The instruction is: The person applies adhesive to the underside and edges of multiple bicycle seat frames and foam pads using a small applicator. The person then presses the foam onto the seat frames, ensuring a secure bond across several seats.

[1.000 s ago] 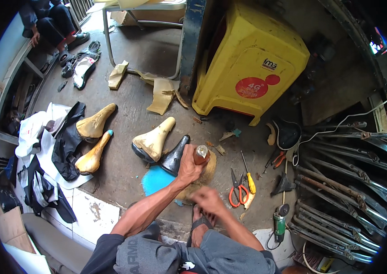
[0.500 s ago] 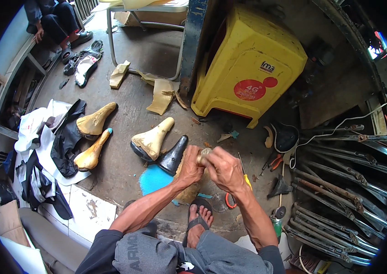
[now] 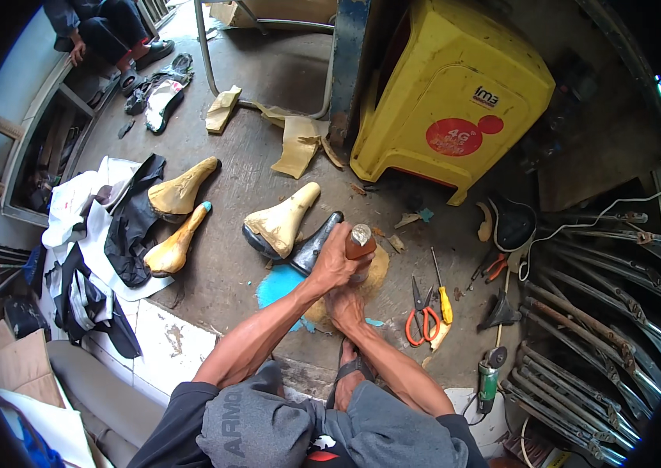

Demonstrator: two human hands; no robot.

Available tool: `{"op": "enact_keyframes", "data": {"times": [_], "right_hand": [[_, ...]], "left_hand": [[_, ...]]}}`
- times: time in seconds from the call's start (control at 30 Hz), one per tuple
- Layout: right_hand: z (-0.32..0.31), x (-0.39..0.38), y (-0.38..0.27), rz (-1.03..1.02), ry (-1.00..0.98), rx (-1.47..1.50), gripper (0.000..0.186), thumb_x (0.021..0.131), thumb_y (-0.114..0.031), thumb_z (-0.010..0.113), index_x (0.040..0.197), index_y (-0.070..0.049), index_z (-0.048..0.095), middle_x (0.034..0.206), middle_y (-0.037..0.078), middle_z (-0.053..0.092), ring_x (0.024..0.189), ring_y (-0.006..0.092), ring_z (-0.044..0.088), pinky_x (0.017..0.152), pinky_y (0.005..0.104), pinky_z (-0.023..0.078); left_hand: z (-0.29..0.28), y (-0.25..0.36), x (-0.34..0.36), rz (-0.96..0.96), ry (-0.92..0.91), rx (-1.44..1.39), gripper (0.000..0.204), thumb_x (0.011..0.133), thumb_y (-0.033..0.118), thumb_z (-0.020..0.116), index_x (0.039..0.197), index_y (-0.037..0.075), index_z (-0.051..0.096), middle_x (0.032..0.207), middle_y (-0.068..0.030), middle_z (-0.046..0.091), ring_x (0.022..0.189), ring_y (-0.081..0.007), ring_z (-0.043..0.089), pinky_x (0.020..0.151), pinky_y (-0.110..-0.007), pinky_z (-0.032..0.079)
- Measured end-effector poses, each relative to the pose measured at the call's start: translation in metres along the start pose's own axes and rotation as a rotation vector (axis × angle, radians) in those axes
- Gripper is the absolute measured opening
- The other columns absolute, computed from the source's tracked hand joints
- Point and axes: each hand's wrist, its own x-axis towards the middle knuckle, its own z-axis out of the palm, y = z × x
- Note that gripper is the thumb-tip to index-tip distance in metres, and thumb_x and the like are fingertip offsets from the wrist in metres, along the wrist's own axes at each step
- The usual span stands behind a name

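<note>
My left hand (image 3: 332,257) grips a reddish-brown bottle (image 3: 360,246) with a dull silver top. My right hand (image 3: 343,300) is just below it, against the bottle's lower part; its fingers are mostly hidden. Behind them lie a black saddle (image 3: 307,249) and a cream saddle (image 3: 272,222), with a blue patch (image 3: 276,292) and a tan patch (image 3: 373,285) beside and beneath them. Two yellowish saddles (image 3: 178,191) lie to the left. Orange-handled scissors (image 3: 424,324) and a yellow screwdriver (image 3: 445,304) lie to the right.
Black and white scraps (image 3: 81,218) lie left. A yellow plastic stool (image 3: 447,93) stands behind, beside a metal chair (image 3: 205,54). Metal tubes (image 3: 595,312) are stacked right, near a green angle grinder (image 3: 489,382). A seated person's legs (image 3: 112,43) show upper left.
My right hand has moved from the bottle's top down beneath my left hand, uncovering the silver top and the scissors. The whole view has shifted slightly rightward and up.
</note>
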Motion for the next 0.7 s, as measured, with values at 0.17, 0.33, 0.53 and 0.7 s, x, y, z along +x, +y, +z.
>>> {"op": "enact_keyframes", "data": {"times": [0.17, 0.33, 0.53, 0.7], "right_hand": [[0.010, -0.037, -0.010, -0.443, -0.134, 0.005, 0.015, 0.084, -0.014, 0.064, 0.095, -0.006, 0.068, 0.092, 0.015, 0.064, 0.085, 0.0379, 0.066, 0.069, 0.0495, 0.054], [-0.011, -0.049, -0.003, -0.156, 0.151, 0.080, 0.017, 0.089, -0.022, 0.067, 0.097, -0.008, 0.069, 0.092, 0.014, 0.064, 0.084, 0.0373, 0.065, 0.070, 0.0477, 0.053], [-0.019, -0.056, 0.017, -0.323, -0.111, 0.028, 0.013, 0.091, -0.019, 0.065, 0.090, -0.007, 0.069, 0.089, 0.016, 0.062, 0.082, 0.0381, 0.065, 0.069, 0.0490, 0.052], [-0.019, -0.058, 0.038, -0.152, 0.102, -0.071, 0.012, 0.090, -0.017, 0.061, 0.090, -0.005, 0.065, 0.087, 0.017, 0.061, 0.081, 0.0397, 0.065, 0.065, 0.0517, 0.051]], "left_hand": [[-0.011, -0.007, -0.007, 0.005, 0.022, -0.008, 0.051, 0.080, 0.022, 0.084, 0.115, 0.002, 0.053, 0.105, -0.0155, 0.056, 0.101, -0.0324, 0.058, 0.090, -0.041, 0.047], [-0.008, -0.012, -0.003, -0.003, 0.067, -0.099, 0.050, 0.080, 0.024, 0.083, 0.113, 0.002, 0.053, 0.103, -0.0173, 0.054, 0.098, -0.0367, 0.057, 0.087, -0.043, 0.046], [-0.007, -0.009, -0.005, 0.090, 0.119, -0.026, 0.048, 0.081, 0.023, 0.082, 0.112, 0.002, 0.053, 0.101, -0.0162, 0.054, 0.095, -0.0354, 0.056, 0.085, -0.040, 0.046], [-0.005, -0.002, -0.010, 0.032, 0.127, -0.092, 0.049, 0.080, 0.021, 0.084, 0.113, 0.002, 0.053, 0.102, -0.0151, 0.057, 0.097, -0.0313, 0.059, 0.086, -0.040, 0.047]]}}
